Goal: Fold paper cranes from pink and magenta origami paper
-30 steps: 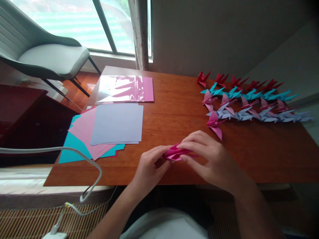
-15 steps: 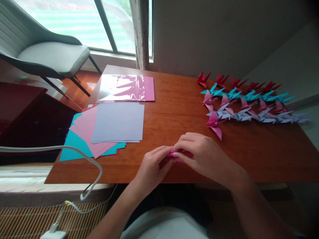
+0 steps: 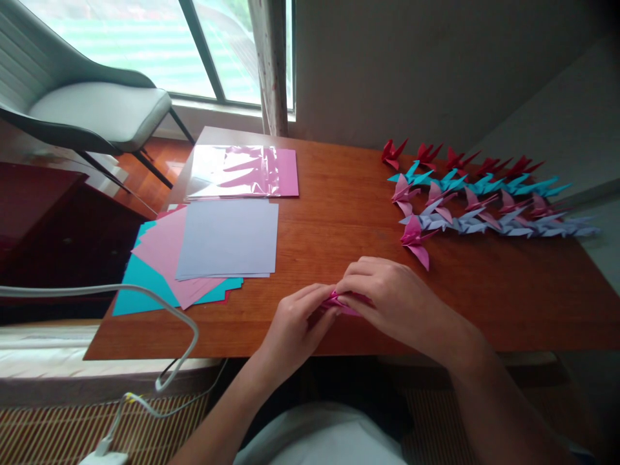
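Between my two hands is a small piece of folded magenta paper (image 3: 349, 310), mostly covered by the fingers. My left hand (image 3: 298, 323) pinches its left end between thumb and fingers. My right hand (image 3: 382, 290) grips it from the right, fingertips meeting the left ones. Just beyond the right hand stands a magenta paper crane (image 3: 415, 242). Behind it run rows of finished cranes: lilac cranes (image 3: 472, 223), pink cranes (image 3: 438, 197), turquoise cranes (image 3: 453, 179) and red cranes (image 3: 429, 155).
On the wooden table (image 3: 329, 219), lilac sheets (image 3: 230, 239) overlap fanned pink and turquoise paper (image 3: 145, 278) at left. Behind them lies a clear plastic packet (image 3: 237, 171) with magenta paper. A white cable (image 3: 184, 316) loops over the near left corner. A chair (image 3: 101, 113) stands by the window.
Both hands stay nearly in place, still pinching the magenta paper, with only slight finger movement. The whole view has shifted slightly.
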A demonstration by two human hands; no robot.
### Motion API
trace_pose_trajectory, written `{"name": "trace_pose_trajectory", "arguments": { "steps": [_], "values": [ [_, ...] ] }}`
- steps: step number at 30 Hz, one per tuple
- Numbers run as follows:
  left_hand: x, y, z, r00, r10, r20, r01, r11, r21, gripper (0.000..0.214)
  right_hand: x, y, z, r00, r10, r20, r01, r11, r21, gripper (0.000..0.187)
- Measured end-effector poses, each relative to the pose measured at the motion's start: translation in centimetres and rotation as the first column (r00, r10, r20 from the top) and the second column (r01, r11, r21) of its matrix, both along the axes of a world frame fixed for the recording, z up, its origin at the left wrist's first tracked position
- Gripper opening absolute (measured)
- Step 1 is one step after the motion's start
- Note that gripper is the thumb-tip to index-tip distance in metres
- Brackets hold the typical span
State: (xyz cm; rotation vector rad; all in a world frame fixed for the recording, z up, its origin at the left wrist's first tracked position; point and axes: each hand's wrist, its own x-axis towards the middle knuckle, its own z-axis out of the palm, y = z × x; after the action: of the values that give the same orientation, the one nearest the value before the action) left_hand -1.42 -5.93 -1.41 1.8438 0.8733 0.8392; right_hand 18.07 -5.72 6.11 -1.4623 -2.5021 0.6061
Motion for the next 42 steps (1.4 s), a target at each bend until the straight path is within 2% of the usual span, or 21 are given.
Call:
{"name": "trace_pose_trajectory", "arguments": {
  "steps": [11, 19, 24, 30, 33, 34, 36, 38, 39, 40, 41, 42],
  "values": [
    [0.1, 0.0, 0.0, 0.999, 0.031, 0.03, -0.03, 0.999, -0.018, 0.017, 1.0, 0.0, 0.0, 1.0, 0.004, 0.003, -0.004, 1.0, 0.009, 0.013],
    [0.0, 0.1, 0.1, 0.998, 0.043, 0.035, -0.042, 0.998, -0.044, 0.02, 1.6, 0.0, 0.3, 0.996, 0.025, 0.081, -0.027, 0.999, 0.023, 0.021],
    [0.0, 0.1, 0.1, 0.997, 0.066, 0.037, -0.063, 0.996, -0.067, 0.018, 2.2, -0.1, 0.3, 1.0, 0.007, 0.021, -0.007, 0.999, 0.035, 0.014],
    [-0.1, -0.1, -0.2, 0.995, 0.072, 0.061, -0.065, 0.991, -0.113, 0.02, 2.7, 0.0, 0.5, 1.0, 0.011, 0.021, -0.013, 0.996, 0.086, 0.017],
    [-0.1, -0.2, -0.6, 0.985, 0.105, 0.137, -0.072, 0.972, -0.224, 0.022, 2.9, -0.1, 0.5, 0.991, -0.078, -0.107, 0.096, 0.981, 0.17, 0.009],
    [-0.2, -0.2, -0.7, 0.977, 0.125, 0.174, -0.075, 0.96, -0.27, 0.023, 2.9, -0.4, 0.5, 0.975, -0.137, -0.177, 0.174, 0.961, 0.214, 0.01],
    [-0.2, -0.2, -0.7, 0.95, 0.179, 0.255, -0.079, 0.931, -0.358, 0.022, 2.8, -1.0, 0.1, 0.897, -0.275, -0.346, 0.378, 0.882, 0.281, 0.014],
    [-0.1, -0.1, -0.4, 0.914, 0.241, 0.327, -0.086, 0.901, -0.424, 0.021, 2.4, -2.0, -0.6, 0.757, -0.381, -0.531, 0.569, 0.784, 0.249, 0.006],
    [-0.1, -0.1, -0.3, 0.895, 0.269, 0.356, -0.09, 0.891, -0.445, 0.021, 2.1, -2.6, -1.0, 0.682, -0.406, -0.609, 0.622, 0.76, 0.19, 0.006],
    [-0.1, 0.0, -0.1, 0.879, 0.291, 0.377, -0.094, 0.882, -0.461, 0.022, 1.6, -3.1, -1.6, 0.631, -0.406, -0.661, 0.624, 0.772, 0.122, 0.008],
    [-0.1, 0.0, 0.0, 0.867, 0.305, 0.394, -0.094, 0.877, -0.471, 0.023, 1.0, -3.5, -2.1, 0.61, -0.394, -0.687, 0.582, 0.812, 0.052, 0.009],
    [-0.1, 0.0, 0.1, 0.859, 0.311, 0.407, -0.09, 0.874, -0.477, 0.024, 0.5, -3.9, -2.6, 0.621, -0.369, -0.691, 0.506, 0.863, -0.006, 0.011]
  ]
}}
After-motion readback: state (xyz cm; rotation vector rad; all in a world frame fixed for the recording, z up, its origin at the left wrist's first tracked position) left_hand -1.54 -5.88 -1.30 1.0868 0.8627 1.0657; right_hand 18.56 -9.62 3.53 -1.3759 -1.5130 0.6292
